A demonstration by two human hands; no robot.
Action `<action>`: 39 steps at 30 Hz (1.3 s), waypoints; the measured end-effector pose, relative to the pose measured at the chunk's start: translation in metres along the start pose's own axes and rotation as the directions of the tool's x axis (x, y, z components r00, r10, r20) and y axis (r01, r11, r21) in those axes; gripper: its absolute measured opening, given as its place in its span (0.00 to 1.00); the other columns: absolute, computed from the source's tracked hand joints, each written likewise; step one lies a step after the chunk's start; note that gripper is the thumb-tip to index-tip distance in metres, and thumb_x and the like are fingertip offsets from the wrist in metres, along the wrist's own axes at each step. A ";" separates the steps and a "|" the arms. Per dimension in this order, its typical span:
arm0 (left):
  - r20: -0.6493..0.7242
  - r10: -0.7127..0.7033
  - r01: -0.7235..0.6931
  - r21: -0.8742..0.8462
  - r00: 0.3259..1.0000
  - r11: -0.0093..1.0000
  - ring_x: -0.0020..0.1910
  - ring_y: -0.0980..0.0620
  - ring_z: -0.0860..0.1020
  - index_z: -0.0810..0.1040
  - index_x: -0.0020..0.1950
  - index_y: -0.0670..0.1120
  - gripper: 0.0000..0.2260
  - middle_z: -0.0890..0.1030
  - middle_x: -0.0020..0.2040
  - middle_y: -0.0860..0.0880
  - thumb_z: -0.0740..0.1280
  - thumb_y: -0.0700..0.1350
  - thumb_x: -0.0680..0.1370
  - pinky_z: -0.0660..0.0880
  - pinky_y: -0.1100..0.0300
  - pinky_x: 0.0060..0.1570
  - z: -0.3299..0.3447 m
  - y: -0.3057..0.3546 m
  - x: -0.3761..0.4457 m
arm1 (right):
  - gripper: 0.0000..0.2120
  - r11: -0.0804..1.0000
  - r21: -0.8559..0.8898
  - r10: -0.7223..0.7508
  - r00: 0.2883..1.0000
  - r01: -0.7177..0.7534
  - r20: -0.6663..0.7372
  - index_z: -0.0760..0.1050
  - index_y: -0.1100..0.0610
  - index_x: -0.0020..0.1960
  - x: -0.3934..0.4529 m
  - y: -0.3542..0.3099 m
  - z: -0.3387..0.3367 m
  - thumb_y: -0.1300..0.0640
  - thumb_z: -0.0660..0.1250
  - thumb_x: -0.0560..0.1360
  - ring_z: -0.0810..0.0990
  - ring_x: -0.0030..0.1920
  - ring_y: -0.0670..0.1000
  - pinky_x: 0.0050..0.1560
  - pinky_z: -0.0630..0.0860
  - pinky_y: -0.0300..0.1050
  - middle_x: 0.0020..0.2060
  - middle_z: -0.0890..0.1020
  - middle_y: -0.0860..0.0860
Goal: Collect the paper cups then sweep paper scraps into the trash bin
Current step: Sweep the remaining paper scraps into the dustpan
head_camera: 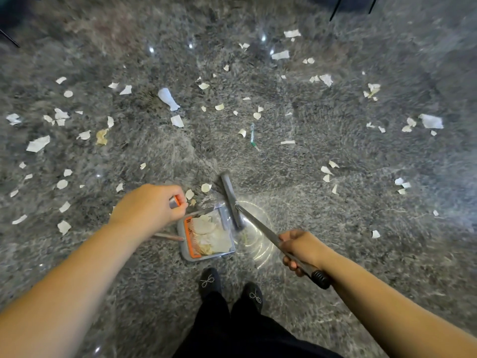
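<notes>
My left hand [149, 206] grips the orange-tipped top of the dustpan handle [175, 202]. The grey dustpan [189, 255] with an orange comb edge stands on the floor below it and holds a heap of white paper scraps [211, 235]. My right hand [299, 250] grips the metal broom handle [260, 226]. The grey broom head [231, 200] rests on the floor at the dustpan's right side. Several torn white paper scraps [38, 143] lie scattered over the grey speckled floor. No paper cup or trash bin is in view.
A crumpled white piece [168, 98] and a thin green-and-white straw wrapper [252, 134] lie ahead. Dark furniture legs [335, 7] stand at the far right edge, another at the far left. My black shoes [210, 280] stand just behind the dustpan.
</notes>
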State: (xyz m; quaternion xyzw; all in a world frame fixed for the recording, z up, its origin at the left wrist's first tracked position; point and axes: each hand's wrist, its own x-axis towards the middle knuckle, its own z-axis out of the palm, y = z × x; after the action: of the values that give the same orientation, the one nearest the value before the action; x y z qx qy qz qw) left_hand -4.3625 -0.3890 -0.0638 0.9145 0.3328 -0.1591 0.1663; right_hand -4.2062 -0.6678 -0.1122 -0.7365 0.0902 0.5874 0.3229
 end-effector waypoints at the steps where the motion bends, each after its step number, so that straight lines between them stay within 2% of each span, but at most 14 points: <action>1: -0.001 -0.018 0.018 -0.022 1.000 1.000 0.25 0.53 0.74 0.75 0.38 0.59 0.08 0.79 0.31 0.55 0.66 0.58 0.76 0.63 0.62 0.22 0.000 -0.002 -0.003 | 0.11 1.000 -0.022 -0.017 1.000 0.016 -0.016 0.69 0.59 0.61 0.000 0.001 -0.004 0.63 0.59 0.79 0.67 0.18 0.48 0.20 0.63 0.34 0.28 0.72 0.57; 5: -0.041 -0.105 0.098 -0.154 0.994 0.983 0.28 0.49 0.76 0.75 0.37 0.57 0.08 0.80 0.32 0.53 0.68 0.56 0.75 0.70 0.58 0.27 0.003 -0.013 -0.017 | 0.09 0.997 -0.068 -0.051 0.997 0.047 -0.058 0.69 0.58 0.58 0.015 0.004 -0.015 0.63 0.59 0.79 0.67 0.17 0.48 0.20 0.63 0.34 0.27 0.72 0.56; 8: -0.096 -0.203 0.181 -0.198 0.974 0.963 0.30 0.49 0.75 0.75 0.37 0.56 0.09 0.78 0.32 0.52 0.68 0.57 0.75 0.66 0.60 0.27 0.009 -0.021 -0.028 | 0.04 0.994 -0.093 -0.055 0.997 0.050 -0.056 0.69 0.58 0.52 0.034 0.000 -0.023 0.64 0.60 0.79 0.67 0.17 0.49 0.20 0.64 0.35 0.27 0.71 0.56; 12: -0.119 -0.317 0.282 -0.243 0.941 0.928 0.33 0.50 0.76 0.75 0.36 0.57 0.09 0.77 0.33 0.54 0.69 0.58 0.74 0.73 0.56 0.33 0.011 -0.038 -0.036 | 0.05 0.981 -0.182 -0.075 0.995 0.062 -0.062 0.70 0.56 0.46 0.061 -0.009 -0.021 0.64 0.61 0.78 0.68 0.18 0.50 0.21 0.66 0.37 0.24 0.72 0.55; 15: -0.148 -0.367 0.317 -0.280 0.918 0.906 0.34 0.50 0.75 0.75 0.36 0.57 0.09 0.77 0.34 0.54 0.69 0.57 0.74 0.74 0.55 0.34 0.010 -0.051 -0.039 | 0.06 0.969 -0.240 -0.080 0.995 0.063 -0.061 0.69 0.55 0.43 0.080 -0.017 -0.013 0.63 0.62 0.77 0.69 0.19 0.51 0.22 0.66 0.38 0.21 0.73 0.55; 18: -0.160 -0.404 0.350 -0.283 0.901 0.893 0.33 0.49 0.75 0.76 0.37 0.56 0.09 0.78 0.33 0.52 0.68 0.58 0.74 0.74 0.56 0.33 0.007 -0.067 -0.041 | 0.01 0.950 -0.299 -0.102 0.994 0.085 -0.040 0.71 0.59 0.46 0.095 -0.029 0.000 0.63 0.62 0.76 0.70 0.20 0.52 0.23 0.67 0.39 0.21 0.74 0.55; 23: -0.184 -0.463 0.391 -0.323 0.867 0.862 0.33 0.48 0.77 0.76 0.38 0.55 0.09 0.79 0.32 0.51 0.67 0.56 0.75 0.75 0.56 0.34 -0.001 -0.096 -0.040 | 0.04 0.900 -0.425 -0.121 0.992 0.098 -0.027 0.73 0.64 0.48 0.112 -0.058 0.030 0.63 0.62 0.75 0.71 0.22 0.53 0.25 0.68 0.41 0.22 0.75 0.57; 27: -0.215 -0.503 0.412 -0.356 0.837 0.839 0.34 0.49 0.76 0.77 0.38 0.53 0.08 0.79 0.34 0.50 0.68 0.55 0.75 0.69 0.58 0.33 -0.007 -0.121 -0.031 | 0.04 0.864 -0.490 -0.135 0.991 0.113 -0.011 0.72 0.64 0.45 0.119 -0.087 0.059 0.64 0.61 0.76 0.71 0.19 0.52 0.25 0.69 0.41 0.22 0.74 0.57; 30: -0.210 -0.539 0.446 -0.365 0.816 0.817 0.31 0.51 0.75 0.77 0.38 0.54 0.08 0.79 0.33 0.51 0.68 0.56 0.75 0.67 0.60 0.30 -0.008 -0.137 -0.024 | 0.04 0.809 -0.574 -0.149 0.989 0.129 0.012 0.72 0.65 0.47 0.120 -0.107 0.079 0.64 0.60 0.77 0.71 0.20 0.53 0.26 0.69 0.42 0.23 0.75 0.57; 34: -0.193 -0.525 0.441 -0.354 0.829 0.825 0.33 0.52 0.75 0.76 0.37 0.56 0.08 0.79 0.35 0.52 0.67 0.57 0.74 0.72 0.57 0.35 -0.006 -0.150 -0.013 | 0.05 0.735 -0.667 -0.120 0.992 0.122 0.050 0.72 0.66 0.49 0.117 -0.125 0.099 0.64 0.60 0.78 0.71 0.19 0.53 0.25 0.69 0.42 0.21 0.75 0.56; 36: -0.190 -0.512 0.427 -0.358 0.837 0.830 0.33 0.53 0.75 0.75 0.37 0.55 0.09 0.77 0.33 0.53 0.68 0.57 0.74 0.71 0.58 0.33 -0.007 -0.155 -0.011 | 0.05 0.707 -0.698 -0.086 0.994 0.112 0.072 0.72 0.66 0.51 0.113 -0.127 0.109 0.64 0.60 0.78 0.71 0.20 0.53 0.24 0.69 0.41 0.23 0.75 0.57; 39: -0.195 -0.514 0.432 -0.344 0.835 0.833 0.32 0.52 0.75 0.75 0.38 0.55 0.09 0.77 0.32 0.52 0.67 0.58 0.74 0.67 0.60 0.30 -0.008 -0.160 -0.010 | 0.05 0.747 -0.655 -0.056 0.992 0.115 0.111 0.71 0.64 0.53 0.109 -0.121 0.121 0.64 0.60 0.78 0.71 0.19 0.51 0.22 0.69 0.39 0.25 0.74 0.57</action>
State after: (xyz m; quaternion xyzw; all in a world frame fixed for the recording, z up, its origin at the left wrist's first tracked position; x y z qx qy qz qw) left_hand -4.4745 -0.2754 -0.0843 0.7813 0.5901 -0.0149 0.2028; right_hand -4.2094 -0.4765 -0.1804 -0.7810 -0.1701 0.5966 0.0724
